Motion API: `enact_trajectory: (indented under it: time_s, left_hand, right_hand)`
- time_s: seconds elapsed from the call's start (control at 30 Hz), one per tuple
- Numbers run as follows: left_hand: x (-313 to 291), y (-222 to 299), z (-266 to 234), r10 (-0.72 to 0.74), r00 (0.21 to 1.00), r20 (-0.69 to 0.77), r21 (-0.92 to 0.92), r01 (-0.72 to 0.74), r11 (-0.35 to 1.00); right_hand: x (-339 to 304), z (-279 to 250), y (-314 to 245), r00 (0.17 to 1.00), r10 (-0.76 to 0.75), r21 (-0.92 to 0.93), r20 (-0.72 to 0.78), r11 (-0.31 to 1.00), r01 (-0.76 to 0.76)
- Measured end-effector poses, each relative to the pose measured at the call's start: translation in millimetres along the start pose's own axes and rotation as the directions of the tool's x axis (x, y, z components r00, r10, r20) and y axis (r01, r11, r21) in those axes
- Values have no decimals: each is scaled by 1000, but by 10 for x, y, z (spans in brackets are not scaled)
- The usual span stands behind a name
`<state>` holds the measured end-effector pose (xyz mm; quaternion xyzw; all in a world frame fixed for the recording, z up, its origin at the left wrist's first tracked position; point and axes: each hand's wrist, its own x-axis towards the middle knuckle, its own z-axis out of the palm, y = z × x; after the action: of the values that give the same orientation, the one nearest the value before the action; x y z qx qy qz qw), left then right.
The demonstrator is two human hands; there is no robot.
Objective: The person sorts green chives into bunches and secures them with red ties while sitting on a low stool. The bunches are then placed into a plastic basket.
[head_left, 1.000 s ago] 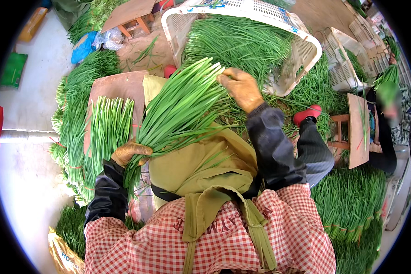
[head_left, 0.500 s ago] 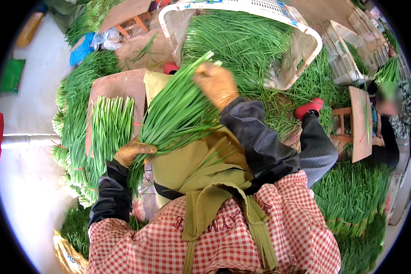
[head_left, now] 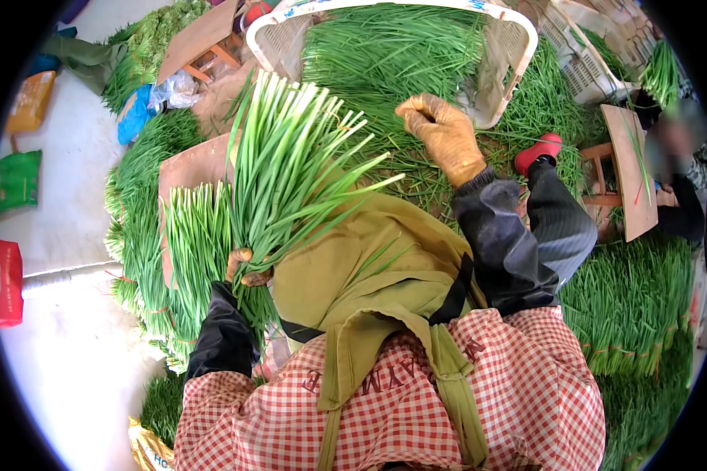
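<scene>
The right hand point(head_left: 446, 141), in an orange-brown glove, is raised with its fingers curled toward the thumb into a narrow grip; whether anything thin is pinched there I cannot tell. Just ahead and to the right of those fingers is the rim point(head_left: 526, 47) of a white crate, tipped with its opening toward the person and filled with long green leaves point(head_left: 393, 51); its near corner is the closest hard edge. To the left of the right fingers there is open room, over loose greens and the lap, before the nearest stems begin. To the right of them, well apart, are a red shoe point(head_left: 538, 153) and a small table point(head_left: 632, 173). The left hand point(head_left: 238, 261), gloved too, is closed around the lower part of a bunch point(head_left: 291, 165) of green stalks. The bunch rises ahead of the left fingers, pale ends upward, and fans out to the right; its longest strays point toward the right hand without touching it. Just left of the left fingers, a neat pile point(head_left: 196, 224) of stalks lies on a brown board point(head_left: 200, 161), whose far edge is ahead of them. Right of the left fingers spreads the olive apron point(head_left: 353, 251).
</scene>
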<state>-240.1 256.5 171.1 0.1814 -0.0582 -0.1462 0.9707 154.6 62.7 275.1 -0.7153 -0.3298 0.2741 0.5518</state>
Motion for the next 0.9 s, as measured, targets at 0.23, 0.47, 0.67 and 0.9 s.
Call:
enact_trajectory:
  time_s: [0.23,0.47,0.67,0.9]
  left_hand:
    - [45,21,-230,-93,995,32,-129,96,987]
    - [-83,151,132,-103,946,-308,-72,85,994]
    - [82,380,595,-117,765,-634,156,275,949]
    - [497,89,1126,364,472,-803,540,320,778]
  right_hand:
    - [306,310,184,675,-31,353,737,869,-346]
    - [347,-173,1118,867,138,767,480,414,-490]
    - [351,-721,696,993,-28,-715,116,691,103]
    - [93,270,-1,829,-16,-793,559,282,540]
